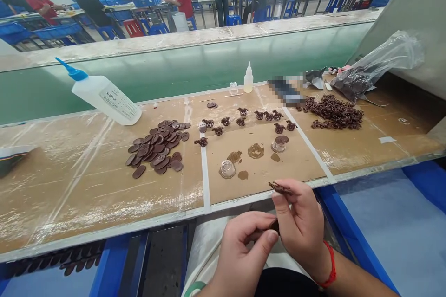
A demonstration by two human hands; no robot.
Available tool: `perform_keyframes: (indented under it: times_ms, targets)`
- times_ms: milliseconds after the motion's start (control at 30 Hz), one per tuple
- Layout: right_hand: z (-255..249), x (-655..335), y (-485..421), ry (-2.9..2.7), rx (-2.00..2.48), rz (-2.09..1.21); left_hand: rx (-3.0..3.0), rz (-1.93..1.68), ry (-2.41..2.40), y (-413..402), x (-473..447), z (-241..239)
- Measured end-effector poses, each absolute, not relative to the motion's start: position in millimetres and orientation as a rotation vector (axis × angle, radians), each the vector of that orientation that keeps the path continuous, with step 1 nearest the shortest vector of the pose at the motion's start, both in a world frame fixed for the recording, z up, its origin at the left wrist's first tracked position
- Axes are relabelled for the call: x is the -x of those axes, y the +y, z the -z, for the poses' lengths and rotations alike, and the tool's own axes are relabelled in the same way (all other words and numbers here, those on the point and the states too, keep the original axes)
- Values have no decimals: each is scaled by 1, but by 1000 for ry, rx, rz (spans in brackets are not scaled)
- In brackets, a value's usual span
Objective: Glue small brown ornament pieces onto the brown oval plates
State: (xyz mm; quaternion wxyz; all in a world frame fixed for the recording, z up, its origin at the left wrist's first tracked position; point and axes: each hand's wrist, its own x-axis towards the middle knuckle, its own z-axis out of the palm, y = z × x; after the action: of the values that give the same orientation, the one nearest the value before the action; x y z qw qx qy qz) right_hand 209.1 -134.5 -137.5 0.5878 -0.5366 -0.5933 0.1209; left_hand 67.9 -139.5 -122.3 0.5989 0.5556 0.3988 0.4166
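Observation:
My left hand [245, 246] is closed, pinching a dark brown oval disc [275, 225] at the fingertips. Just above and to its right, my right hand [303, 222] is closed on a small brown horse figurine [279, 188], gripped between thumb and forefinger. Much of the disc is hidden by my fingers. On the bench past my hands, several horse figurines on bases [240, 121] stand in a loose group. To their left lies a heap of brown oval discs [158, 147], and to the right a tangled pile of brown figurines [336, 113].
Small clear cups [227, 169] and wet patches [256, 151] are on the brown bench [87, 181]. A large blue-capped bottle [106, 97] leans at left; a small dropper bottle [248, 79] stands behind. Blue trays [351, 236] flank my lap. People sit and stand beyond.

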Motion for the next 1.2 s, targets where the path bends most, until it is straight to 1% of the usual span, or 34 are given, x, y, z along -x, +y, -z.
perform_keyframes:
  times_ms: [100, 200, 267, 333, 433, 500, 667, 767, 900, 967, 1067, 1200]
  targets:
    - [138, -205, -132, -1411, 1260, -203, -1617, -1199, 949, -137, -64, 122]
    - [143, -206, -123, -1388, 1275, -76, -1696, -1326, 979, -138, -65, 122]
    - [147, -212, -111, -1340, 1298, 17, -1537, -1314, 1012, -140, -67, 122]
    - [147, -223, -100, -1278, 1332, 82, -1233, -1244, 1052, -143, -71, 121]
    - [140, -234, -92, -1210, 1358, 109, -847, -1130, 1087, -145, -74, 121]
    - [131, -232, -98, -1225, 1342, 87, -780, -1112, 1081, -144, -76, 123]
    - [123, -204, -115, -1447, 1250, 1, -963, -1188, 996, -136, -77, 133]
    - [126, -205, -102, -1533, 1221, 26, -1140, -1241, 958, -134, -71, 126]
    - [120, -233, -72, -1377, 1278, 147, -1311, -1290, 862, -129, -60, 111]
    - [113, -239, -69, -1317, 1272, 169, -1308, -1283, 896, -124, -60, 109]
    - [109, -225, -82, -1369, 1222, 134, -1315, -1263, 979, -117, -69, 111]
    - [123, -203, -91, -1387, 1159, 149, -1364, -1283, 927, -114, -79, 114]
